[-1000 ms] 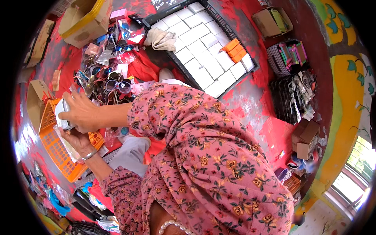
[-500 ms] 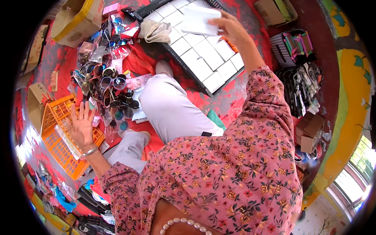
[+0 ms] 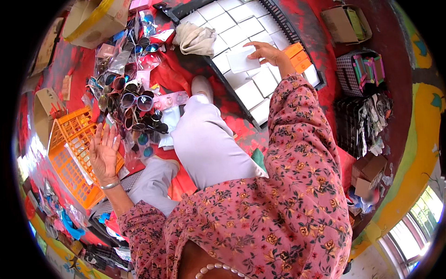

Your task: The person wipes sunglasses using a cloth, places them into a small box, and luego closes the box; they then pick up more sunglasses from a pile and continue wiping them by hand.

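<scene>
Between the thumb and fingers of my right hand point(image 3: 269, 55) is a flat white box point(image 3: 240, 59), held just over a black crate point(image 3: 242, 103). Rows of white boxes point(image 3: 234, 36) fill that crate, and a few orange boxes point(image 3: 298, 57) lie at its right side. A crumpled beige cloth point(image 3: 195, 39) rests over the crate's left edge. My left hand point(image 3: 106, 156) is raised with its palm up and fingers spread, holding nothing. Below it stands an orange plastic basket point(image 3: 69, 160), and a heap of sunglasses point(image 3: 134, 104) lies close by.
A cardboard box point(image 3: 95, 23) stands at the far left and another open carton point(image 3: 346, 24) at the far right. Along the right are a checked bag point(image 3: 355, 72), a dark bag of silvery packets point(image 3: 367, 118) and small brown boxes point(image 3: 369, 174). Red cloth covers much of the floor.
My right hand has brought the white box nearer, lower over the crate, and the orange boxes now show more fully. My left hand stays raised, its fingers slightly closer together.
</scene>
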`<state>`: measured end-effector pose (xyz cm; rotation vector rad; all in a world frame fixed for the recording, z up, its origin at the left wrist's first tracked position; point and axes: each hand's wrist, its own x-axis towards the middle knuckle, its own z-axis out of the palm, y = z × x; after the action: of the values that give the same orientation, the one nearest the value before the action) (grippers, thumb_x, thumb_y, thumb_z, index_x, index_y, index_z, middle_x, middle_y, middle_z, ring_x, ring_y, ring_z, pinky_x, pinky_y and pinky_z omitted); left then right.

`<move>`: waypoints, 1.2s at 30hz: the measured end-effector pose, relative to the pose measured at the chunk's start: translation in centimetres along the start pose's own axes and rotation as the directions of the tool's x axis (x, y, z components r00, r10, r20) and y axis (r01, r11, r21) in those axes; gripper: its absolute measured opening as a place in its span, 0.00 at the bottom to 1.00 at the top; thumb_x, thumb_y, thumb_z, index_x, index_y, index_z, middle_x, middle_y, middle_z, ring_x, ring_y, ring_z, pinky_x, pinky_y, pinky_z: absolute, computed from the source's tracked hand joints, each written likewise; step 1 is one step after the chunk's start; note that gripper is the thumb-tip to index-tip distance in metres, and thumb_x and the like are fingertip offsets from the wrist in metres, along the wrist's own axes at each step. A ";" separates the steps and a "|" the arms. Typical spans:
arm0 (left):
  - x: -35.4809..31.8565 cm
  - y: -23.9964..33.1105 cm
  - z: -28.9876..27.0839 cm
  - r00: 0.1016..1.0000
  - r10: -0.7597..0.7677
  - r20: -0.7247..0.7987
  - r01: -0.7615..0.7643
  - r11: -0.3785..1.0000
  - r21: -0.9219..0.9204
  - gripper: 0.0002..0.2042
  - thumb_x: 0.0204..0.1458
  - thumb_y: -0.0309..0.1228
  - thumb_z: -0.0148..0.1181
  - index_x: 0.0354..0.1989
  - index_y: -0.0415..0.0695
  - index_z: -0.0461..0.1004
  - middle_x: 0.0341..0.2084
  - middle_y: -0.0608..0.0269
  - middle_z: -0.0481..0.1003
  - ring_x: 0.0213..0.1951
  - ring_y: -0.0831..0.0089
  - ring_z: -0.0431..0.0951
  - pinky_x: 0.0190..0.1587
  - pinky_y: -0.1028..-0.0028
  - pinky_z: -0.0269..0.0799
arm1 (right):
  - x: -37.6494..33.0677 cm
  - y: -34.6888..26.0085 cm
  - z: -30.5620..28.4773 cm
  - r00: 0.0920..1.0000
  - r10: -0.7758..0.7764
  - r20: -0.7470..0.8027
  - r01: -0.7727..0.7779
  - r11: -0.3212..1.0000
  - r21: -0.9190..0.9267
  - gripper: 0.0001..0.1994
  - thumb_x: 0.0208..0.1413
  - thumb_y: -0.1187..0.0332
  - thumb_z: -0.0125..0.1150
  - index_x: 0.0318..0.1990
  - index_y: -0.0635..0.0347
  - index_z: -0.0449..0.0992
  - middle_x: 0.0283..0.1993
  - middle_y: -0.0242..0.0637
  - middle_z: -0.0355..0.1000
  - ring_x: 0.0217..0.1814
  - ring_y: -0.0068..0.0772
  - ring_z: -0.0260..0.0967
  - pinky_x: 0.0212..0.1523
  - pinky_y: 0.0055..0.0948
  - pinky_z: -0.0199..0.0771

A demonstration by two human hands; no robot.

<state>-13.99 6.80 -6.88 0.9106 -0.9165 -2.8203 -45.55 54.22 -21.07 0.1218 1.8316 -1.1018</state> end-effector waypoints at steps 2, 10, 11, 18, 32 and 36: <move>0.1 -0.1 0.2 1.000 -0.014 0.006 0.013 1.000 0.017 0.28 0.54 0.37 0.51 0.60 0.37 0.52 0.58 0.49 0.55 0.62 0.56 0.53 0.61 0.55 0.52 | -0.1 -0.5 0.8 0.998 0.015 0.067 -0.014 1.000 -0.009 0.27 0.41 0.70 0.63 0.53 0.45 0.67 0.47 0.35 0.62 0.48 0.33 0.59 0.50 0.38 0.59; 0.1 -0.6 0.8 0.999 -0.031 -0.022 0.033 0.995 0.096 0.28 0.53 0.37 0.53 0.58 0.35 0.54 0.57 0.49 0.57 0.61 0.57 0.55 0.59 0.58 0.56 | 3.3 2.8 1.8 0.940 0.017 0.341 0.044 0.985 -0.170 0.28 0.38 0.71 0.62 0.53 0.45 0.68 0.63 0.41 0.52 0.66 0.43 0.42 0.64 0.35 0.41; 0.1 -0.8 1.2 0.999 -0.034 -0.039 0.039 0.992 0.124 0.28 0.53 0.37 0.53 0.58 0.35 0.55 0.57 0.49 0.57 0.61 0.57 0.55 0.59 0.58 0.57 | 3.4 3.0 1.7 0.951 0.026 0.309 0.040 0.978 -0.207 0.28 0.38 0.70 0.62 0.53 0.45 0.68 0.63 0.41 0.52 0.66 0.43 0.43 0.64 0.35 0.41; -0.1 -1.2 1.7 0.996 -0.072 -0.050 0.079 0.987 0.141 0.27 0.53 0.36 0.52 0.58 0.35 0.55 0.57 0.50 0.58 0.60 0.57 0.57 0.57 0.60 0.60 | 3.1 3.2 2.2 0.971 0.077 0.225 -0.006 0.953 -0.303 0.28 0.41 0.63 0.61 0.55 0.43 0.66 0.53 0.39 0.60 0.53 0.37 0.55 0.50 0.40 0.57; -1.0 2.1 -1.4 0.986 0.117 -0.123 -0.102 0.987 0.121 0.27 0.54 0.37 0.50 0.60 0.39 0.53 0.55 0.50 0.59 0.57 0.58 0.60 0.56 0.61 0.60 | 3.4 3.5 6.1 0.984 -0.142 0.104 0.171 0.916 -0.364 0.40 0.45 0.57 0.63 0.62 0.65 0.50 0.58 0.53 0.58 0.57 0.45 0.58 0.57 0.34 0.57; -1.1 2.6 -3.4 0.960 0.179 -0.214 -0.169 0.984 0.061 0.27 0.53 0.37 0.51 0.59 0.39 0.54 0.54 0.47 0.60 0.56 0.57 0.61 0.58 0.61 0.59 | 2.5 3.1 7.3 0.994 -0.110 -0.015 0.096 0.915 -0.392 0.38 0.47 0.55 0.61 0.63 0.60 0.52 0.58 0.53 0.59 0.58 0.44 0.57 0.57 0.33 0.56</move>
<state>-11.60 3.07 -7.12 1.0629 -0.9763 -2.5031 -40.43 49.83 -25.92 -0.1934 2.0739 -0.7859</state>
